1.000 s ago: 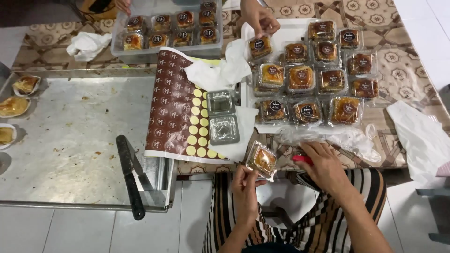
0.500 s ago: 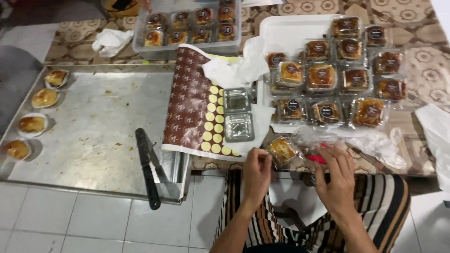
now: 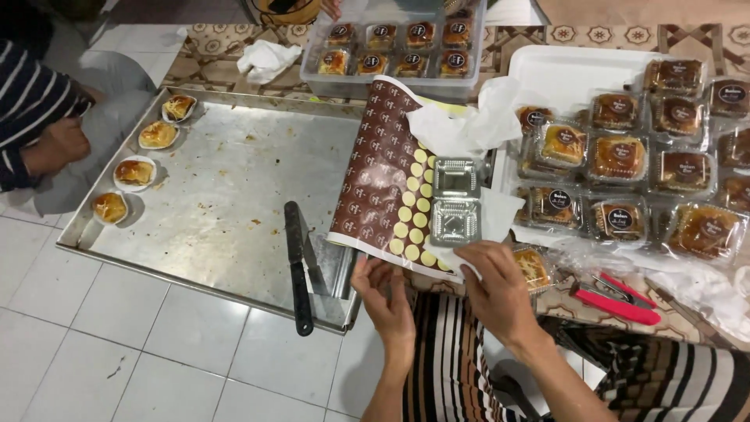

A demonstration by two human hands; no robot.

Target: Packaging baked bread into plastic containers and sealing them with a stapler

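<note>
— Where are the hands?

— Both sit at the near edge of the sticker sheet [image 3: 388,189], a brown sheet with round labels, many already peeled off to pale circles. The left hand [image 3: 384,295] has its fingers curled loosely at the sheet's lower corner. The right hand [image 3: 495,287] lies palm down, fingers bent at the sheet's edge; whether it pinches a sticker I cannot tell.

— And beside them?

— A boxed pastry [image 3: 533,268] lies just beside the right hand, with red scissors [image 3: 617,301] further right. An empty clear box [image 3: 456,199] rests open on the sheet.

— Farther out?

— A white tray [image 3: 566,69] of packed pastries on the right. On the left, a metal tray [image 3: 234,187] with a black-handled knife [image 3: 298,270] at its near edge, and four bare pastries [image 3: 134,172] at its far left.
</note>
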